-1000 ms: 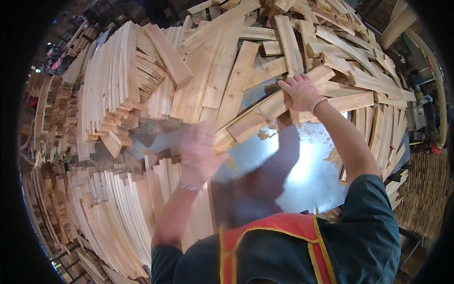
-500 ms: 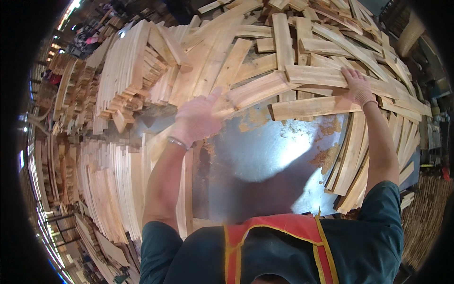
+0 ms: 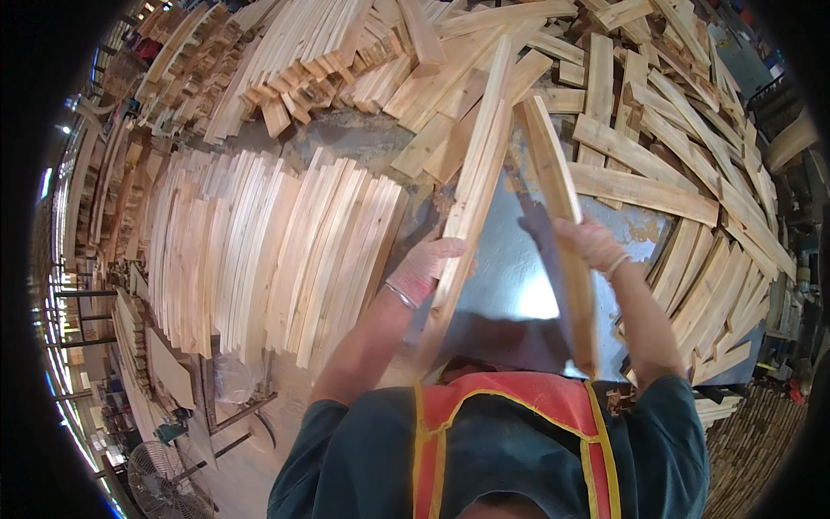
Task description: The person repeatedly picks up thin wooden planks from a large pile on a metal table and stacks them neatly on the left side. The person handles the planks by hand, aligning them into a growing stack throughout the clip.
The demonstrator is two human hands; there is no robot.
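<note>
My left hand (image 3: 425,268), in a thin pale glove, is closed around the edge of long wooden boards (image 3: 474,186), at least two lying together and raised on a slant. On the other side, my right hand (image 3: 591,245) grips another wooden board (image 3: 550,156) by its outer edge; its near end is blurred. The held boards lean toward each other at their far ends, with a gap between them. Beneath them lies a shiny metal tabletop (image 3: 510,277). Left of my left hand, a row of boards (image 3: 285,259) stands on edge, packed side by side.
A loose heap of boards (image 3: 644,186) covers the table's far right, some crossing each other. Stacked boards (image 3: 303,52) rise at the far left. More boards (image 3: 722,285) fan out beyond my right forearm. A floor fan (image 3: 164,480) stands at the lower left.
Both hands have drawn back toward me from the heap, the left also moving right. Each now lifts boards off the table. My view has shifted, showing more of the left row.
</note>
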